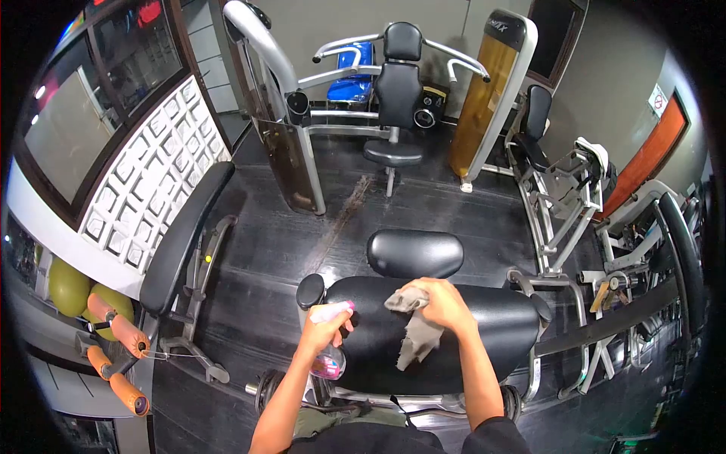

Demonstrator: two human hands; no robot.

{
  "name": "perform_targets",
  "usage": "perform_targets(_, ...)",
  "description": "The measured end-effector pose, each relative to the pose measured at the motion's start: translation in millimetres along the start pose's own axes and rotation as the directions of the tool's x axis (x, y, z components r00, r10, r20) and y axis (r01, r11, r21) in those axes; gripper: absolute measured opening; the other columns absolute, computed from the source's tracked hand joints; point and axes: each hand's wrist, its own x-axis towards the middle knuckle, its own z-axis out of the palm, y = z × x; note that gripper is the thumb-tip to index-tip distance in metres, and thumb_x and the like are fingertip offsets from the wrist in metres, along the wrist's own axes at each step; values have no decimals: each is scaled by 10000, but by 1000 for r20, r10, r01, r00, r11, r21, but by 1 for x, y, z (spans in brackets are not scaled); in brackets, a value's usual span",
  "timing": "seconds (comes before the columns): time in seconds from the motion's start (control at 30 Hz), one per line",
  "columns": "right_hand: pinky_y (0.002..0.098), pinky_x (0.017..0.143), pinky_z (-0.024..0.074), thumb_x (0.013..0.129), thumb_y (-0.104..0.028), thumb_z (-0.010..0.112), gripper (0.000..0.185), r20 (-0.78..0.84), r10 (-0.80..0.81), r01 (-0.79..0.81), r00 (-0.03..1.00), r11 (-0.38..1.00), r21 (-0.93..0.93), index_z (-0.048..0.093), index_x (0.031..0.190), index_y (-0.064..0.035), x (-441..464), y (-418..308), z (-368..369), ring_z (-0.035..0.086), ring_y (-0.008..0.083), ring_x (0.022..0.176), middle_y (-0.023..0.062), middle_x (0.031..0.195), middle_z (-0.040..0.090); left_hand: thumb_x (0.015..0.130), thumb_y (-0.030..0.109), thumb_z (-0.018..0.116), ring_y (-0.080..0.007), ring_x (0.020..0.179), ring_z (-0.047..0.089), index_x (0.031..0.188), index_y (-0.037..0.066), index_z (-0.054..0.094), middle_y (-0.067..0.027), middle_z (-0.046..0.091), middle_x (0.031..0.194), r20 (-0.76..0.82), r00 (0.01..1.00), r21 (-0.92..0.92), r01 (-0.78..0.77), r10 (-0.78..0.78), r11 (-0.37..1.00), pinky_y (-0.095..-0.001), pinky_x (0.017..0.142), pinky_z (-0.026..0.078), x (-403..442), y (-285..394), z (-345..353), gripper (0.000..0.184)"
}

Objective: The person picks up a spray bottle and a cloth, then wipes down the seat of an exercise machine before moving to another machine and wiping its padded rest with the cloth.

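Head view: left hand (pixel 325 331) closed round the neck of a clear plastic bottle (pixel 328 365), pink nozzle, over the near-left end of the pad (pixel 495 310). Right hand (pixel 446 304) grips a limp grey cloth (pixel 418 342), ragged lower edge, over mid-pad. Pad: smooth black vinyl, rounded edges; oblong small pad (pixel 416 253) just beyond its far edge. Dark scuffed floor (pixel 265 287) gives room between pad and left bench (pixel 185 242). Bottle neck hidden by fingers, label unreadable; can't tell if cloth touches pad. Corners blacked out by lens.
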Motion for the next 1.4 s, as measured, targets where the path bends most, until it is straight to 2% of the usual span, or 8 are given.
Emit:
perform_targets(0.13,455,872,530,711,-13,655,383,-169,30,-54,985,988,-143,737,1062,-143,12,1,16,667,364,983,131,990,719,936,199,680,-111,401,531,968,-25,736,-75,707,715,-3,1000,5,5,-5,1000,-264,398,408,1,-1,-1,233)
perform_targets(0.47,429,894,546,655,-29,711,462,-20,-75,70,997,983,-168,738,1094,-169,-33,-26,10,654,308,1019,46,1086,729,938,188,668,-106,417,535,966,-13,731,-70,697,711,-15,1000,5,9,-9,1000,-255,416,411,-6,5,3,213)
perform_targets(0.67,428,893,538,682,-30,689,415,-297,59,-138,953,957,-255,745,1075,-153,-26,-9,19,661,314,1005,62,1066,735,952,220,663,-113,460,563,1094,-19,706,-75,694,747,50,999,14,15,-16,1000,-258,443,436,-11,8,21,281)
perform_targets(0.8,398,876,551,647,3,711,469,-199,-80,24,977,963,-267,734,1082,-171,-38,-29,30,649,280,979,12,1080,732,967,234,655,-141,483,599,1205,-7,673,-88,687,793,158,987,-27,13,-8,1000,-263,470,470,-3,7,35,340)
perform_targets(0.9,389,866,555,625,8,725,507,-142,-66,31,988,970,-240,731,1095,-182,-53,-30,17,646,268,969,0,1095,732,1002,193,598,-176,501,616,1312,-1,589,-121,675,863,247,969,-76,30,-10,997,-368,609,610,8,1,37,366)
perform_targets(1.0,404,845,558,676,-41,717,425,-126,-55,23,990,970,-241,740,1078,-177,-57,-17,1,657,275,971,7,1062,737,999,195,601,-183,500,621,1300,-9,595,-123,676,865,289,957,-134,64,-23,989,-386,616,618,18,-2,37,364)
perform_targets(1.13,428,844,555,697,-36,697,389,-289,159,-236,944,938,-254,739,1064,-160,-45,-2,1,662,290,993,52,1035,733,989,178,600,-188,481,615,1214,-36,630,-122,672,837,261,964,-119,93,-59,988,-399,600,622,21,5,43,312)
perform_targets(1.4,386,850,560,591,69,689,529,-288,-7,-57,957,975,-215,739,1069,-150,-42,-34,31,655,267,992,26,1077,741,960,178,626,-164,461,597,1208,-48,649,-115,664,798,174,979,-167,130,-101,977,-361,525,599,24,6,40,337)
